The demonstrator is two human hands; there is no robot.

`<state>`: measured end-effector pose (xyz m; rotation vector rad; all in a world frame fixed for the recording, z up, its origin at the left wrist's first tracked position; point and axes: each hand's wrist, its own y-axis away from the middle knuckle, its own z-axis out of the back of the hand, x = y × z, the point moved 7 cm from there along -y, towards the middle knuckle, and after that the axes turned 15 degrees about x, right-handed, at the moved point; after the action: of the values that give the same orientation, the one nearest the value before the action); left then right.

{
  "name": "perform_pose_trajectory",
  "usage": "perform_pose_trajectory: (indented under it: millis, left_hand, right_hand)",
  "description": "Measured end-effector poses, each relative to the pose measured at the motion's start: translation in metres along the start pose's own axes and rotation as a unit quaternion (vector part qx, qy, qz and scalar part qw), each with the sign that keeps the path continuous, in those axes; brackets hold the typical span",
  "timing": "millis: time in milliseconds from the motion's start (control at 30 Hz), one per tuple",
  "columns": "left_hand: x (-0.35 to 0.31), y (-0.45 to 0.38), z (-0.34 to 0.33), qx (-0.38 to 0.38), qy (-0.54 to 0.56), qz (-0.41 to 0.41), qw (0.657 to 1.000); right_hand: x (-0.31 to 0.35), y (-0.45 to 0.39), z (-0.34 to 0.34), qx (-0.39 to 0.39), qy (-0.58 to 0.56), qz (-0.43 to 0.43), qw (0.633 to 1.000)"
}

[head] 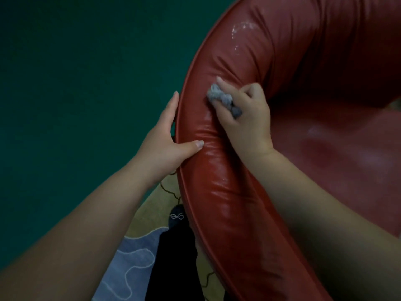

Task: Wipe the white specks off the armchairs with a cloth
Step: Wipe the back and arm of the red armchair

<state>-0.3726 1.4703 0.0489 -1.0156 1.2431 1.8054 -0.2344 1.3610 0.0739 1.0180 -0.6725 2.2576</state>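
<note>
A red glossy armchair [293, 61] fills the right of the view, its curved padded rim running from top centre down to the bottom. My right hand [245, 122] presses a small crumpled grey cloth [223, 99] onto the top of the rim. My left hand [167, 137] grips the rim's outer edge, thumb on top and fingers against the outside. White specks [240, 29] show on the backrest higher up. Paler smudges lie on the seat [347, 153].
A dark green wall [76, 72] stands close on the left of the chair. Below are a patterned beige floor [160, 203], a pale blue garment [130, 263] and my dark-clad leg and foot [176, 218] beside the chair's base.
</note>
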Motion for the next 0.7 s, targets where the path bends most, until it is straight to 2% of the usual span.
perform_pose_trajectory:
  millis: [133,200,367,433,500,600,667,700]
  left_hand:
    - [-0.012,-0.028,0.011,0.048,-0.032,-0.011,0.998]
    - [-0.017,-0.042,0.019,0.068,-0.038,-0.011,0.997]
    - [-0.027,-0.063,0.025,0.113,-0.051,-0.016,0.992]
    - [-0.030,-0.068,0.027,0.132,-0.057,-0.018,0.989]
    - [-0.031,-0.070,0.027,0.146,-0.074,-0.024,0.986]
    - [-0.031,-0.069,0.027,0.155,-0.095,-0.028,0.983]
    - [-0.031,-0.070,0.027,0.163,-0.090,-0.026,0.982]
    - [-0.032,-0.070,0.027,0.165,-0.088,-0.022,0.982]
  right_hand:
    - [0.009,0.055,0.000,0.041,-0.005,0.000,0.999]
    - [0.008,0.046,-0.002,0.038,0.014,-0.012,0.999]
    - [0.000,-0.032,0.004,-0.060,0.048,-0.057,0.995]
    - [-0.004,-0.040,0.007,-0.089,0.036,-0.077,0.992]
    - [-0.007,-0.021,0.006,-0.084,0.029,-0.088,0.992]
    - [-0.022,0.036,0.011,-0.065,0.025,-0.184,0.981]
    - [-0.036,0.063,0.014,-0.080,-0.013,-0.271,0.959]
    - [-0.036,0.062,0.016,-0.097,-0.020,-0.280,0.955]
